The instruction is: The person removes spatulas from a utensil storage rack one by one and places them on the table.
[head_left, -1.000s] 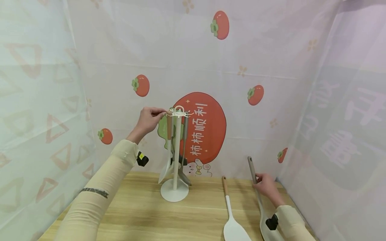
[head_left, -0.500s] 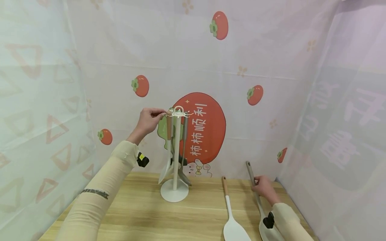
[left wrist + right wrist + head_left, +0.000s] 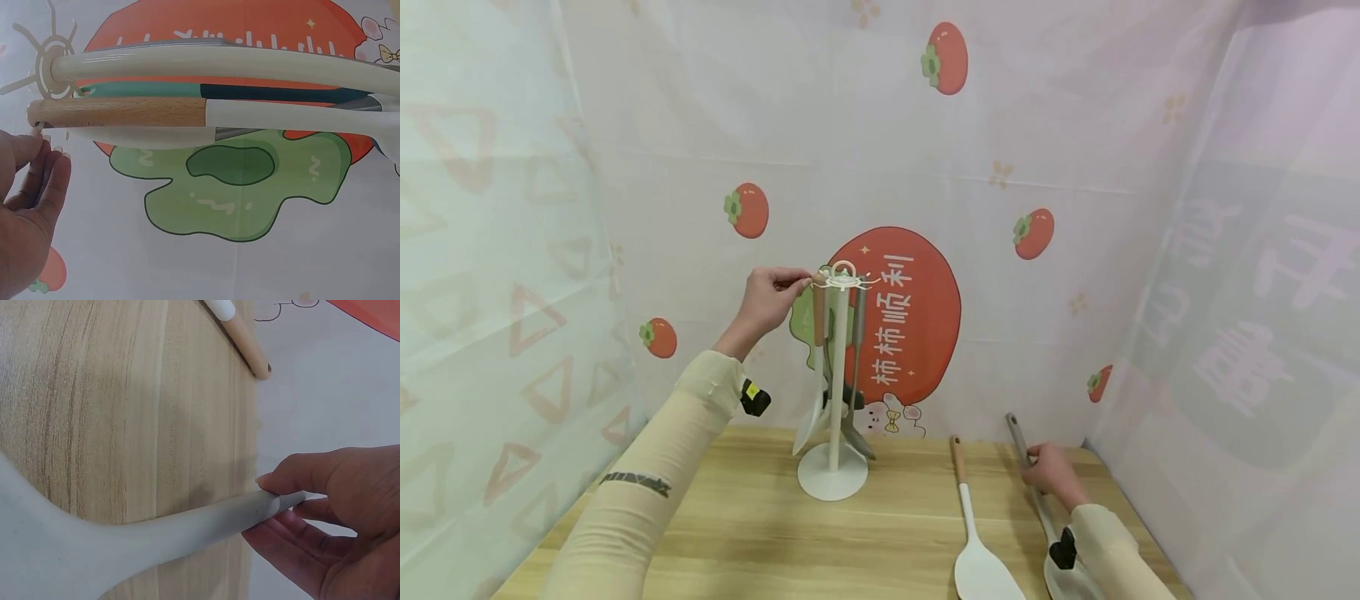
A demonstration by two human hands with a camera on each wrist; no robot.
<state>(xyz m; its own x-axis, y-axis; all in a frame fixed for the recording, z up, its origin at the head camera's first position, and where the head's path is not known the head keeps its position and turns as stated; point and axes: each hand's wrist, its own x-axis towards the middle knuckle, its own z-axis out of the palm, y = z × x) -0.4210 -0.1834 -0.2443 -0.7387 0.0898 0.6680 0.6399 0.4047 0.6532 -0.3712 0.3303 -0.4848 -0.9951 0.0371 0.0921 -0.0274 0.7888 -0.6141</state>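
Observation:
A cream utensil rack (image 3: 838,375) with a round base stands on the wooden table. From it hangs a wooden-handled white utensil (image 3: 144,112), a pale hook tip showing at the hole in its handle. My left hand (image 3: 765,302) pinches that hook tip (image 3: 41,127), thumb and fingers right against the handle's end. At the right, my right hand (image 3: 1055,475) holds a grey spatula (image 3: 169,537) by its handle, thumb on one side and fingers on the other. Its handle leans up at the far end; its broad head (image 3: 1067,579) is low over the table, partly behind the sleeve.
Left of the grey spatula lies a white spatula (image 3: 985,571) with a wooden handle. More utensils hang on the rack, including a grey-handled one (image 3: 858,333) and one with a green handle (image 3: 150,90). Printed cloth walls (image 3: 1037,333) close off the back and sides.
My right hand has come down slightly, and the grey spatula's handle end has dropped and shifted a little left. My left hand keeps its place at the rack.

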